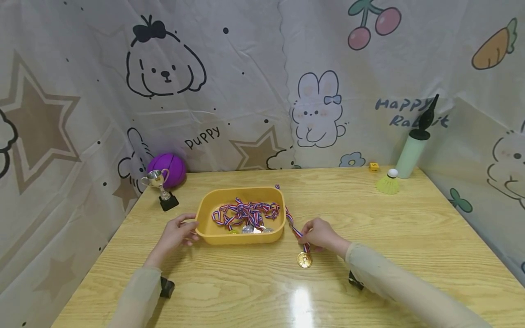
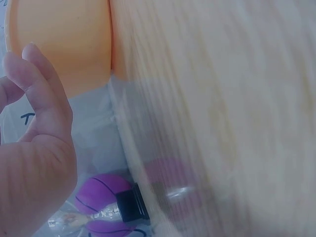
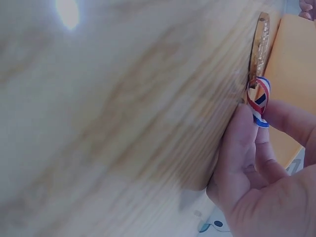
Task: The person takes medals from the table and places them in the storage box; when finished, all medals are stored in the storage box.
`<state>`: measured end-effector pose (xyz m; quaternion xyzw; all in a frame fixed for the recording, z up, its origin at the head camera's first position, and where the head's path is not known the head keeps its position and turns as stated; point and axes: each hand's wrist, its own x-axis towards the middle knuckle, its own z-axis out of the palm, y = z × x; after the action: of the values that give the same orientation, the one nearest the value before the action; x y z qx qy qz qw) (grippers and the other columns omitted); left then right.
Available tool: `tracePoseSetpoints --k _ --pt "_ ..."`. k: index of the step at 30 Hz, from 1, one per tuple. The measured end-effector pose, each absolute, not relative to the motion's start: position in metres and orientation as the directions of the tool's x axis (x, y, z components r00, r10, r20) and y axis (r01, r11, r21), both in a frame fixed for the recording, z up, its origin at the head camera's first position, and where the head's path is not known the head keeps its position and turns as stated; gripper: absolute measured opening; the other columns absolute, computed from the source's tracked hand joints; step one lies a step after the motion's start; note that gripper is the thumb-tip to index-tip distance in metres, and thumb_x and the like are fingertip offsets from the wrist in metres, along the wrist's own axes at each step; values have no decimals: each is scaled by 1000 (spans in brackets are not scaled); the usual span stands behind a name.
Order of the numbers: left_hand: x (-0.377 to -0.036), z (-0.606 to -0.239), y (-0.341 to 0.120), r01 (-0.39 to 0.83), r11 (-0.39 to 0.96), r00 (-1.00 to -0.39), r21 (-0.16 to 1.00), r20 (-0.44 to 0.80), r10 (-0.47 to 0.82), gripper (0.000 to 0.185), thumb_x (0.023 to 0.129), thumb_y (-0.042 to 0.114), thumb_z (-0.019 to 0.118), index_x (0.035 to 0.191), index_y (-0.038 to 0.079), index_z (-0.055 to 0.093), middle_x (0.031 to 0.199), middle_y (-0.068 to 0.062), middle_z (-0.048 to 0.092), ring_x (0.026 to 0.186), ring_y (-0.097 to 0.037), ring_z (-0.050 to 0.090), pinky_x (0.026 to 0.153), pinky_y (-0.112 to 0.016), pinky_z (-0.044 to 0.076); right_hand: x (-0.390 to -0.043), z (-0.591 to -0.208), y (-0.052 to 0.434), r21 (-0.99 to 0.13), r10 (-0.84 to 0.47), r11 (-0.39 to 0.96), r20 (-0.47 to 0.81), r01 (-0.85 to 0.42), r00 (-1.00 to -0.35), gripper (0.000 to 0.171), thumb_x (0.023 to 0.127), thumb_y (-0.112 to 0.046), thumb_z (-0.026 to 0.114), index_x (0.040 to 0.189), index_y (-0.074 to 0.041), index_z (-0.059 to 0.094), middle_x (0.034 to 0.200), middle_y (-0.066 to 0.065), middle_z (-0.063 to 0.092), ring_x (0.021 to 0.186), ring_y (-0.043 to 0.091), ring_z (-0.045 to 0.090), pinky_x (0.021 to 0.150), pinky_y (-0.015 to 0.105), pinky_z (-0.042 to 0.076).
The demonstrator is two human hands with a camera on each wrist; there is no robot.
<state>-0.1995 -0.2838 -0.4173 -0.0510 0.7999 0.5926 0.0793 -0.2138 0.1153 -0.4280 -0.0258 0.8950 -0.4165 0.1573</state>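
Sleeves: pale, sheer beige-green fabric on both arms — thin enough to look slightly see-through, running down to the wrists.
Hands: left hand [image 1: 174,234] and right hand [image 1: 324,236] both bare, no rings or gloves showing.
Wrist gear: a small black unit sits under each forearm — dark, boxy.
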Motion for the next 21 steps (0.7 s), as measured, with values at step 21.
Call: tracePoseSetpoints --k 21 --pt "-199 -418 -283 -175 297 -983 939 -186 8 51 97 14 52 140 -7 35 75 7 63 62 -6 64 53 -20 53 -210 -421 129 -890 -268 445 -236 97 -934 9 85 -5 64 83 1 57 72 3 57 55 8 47 49 19 47"
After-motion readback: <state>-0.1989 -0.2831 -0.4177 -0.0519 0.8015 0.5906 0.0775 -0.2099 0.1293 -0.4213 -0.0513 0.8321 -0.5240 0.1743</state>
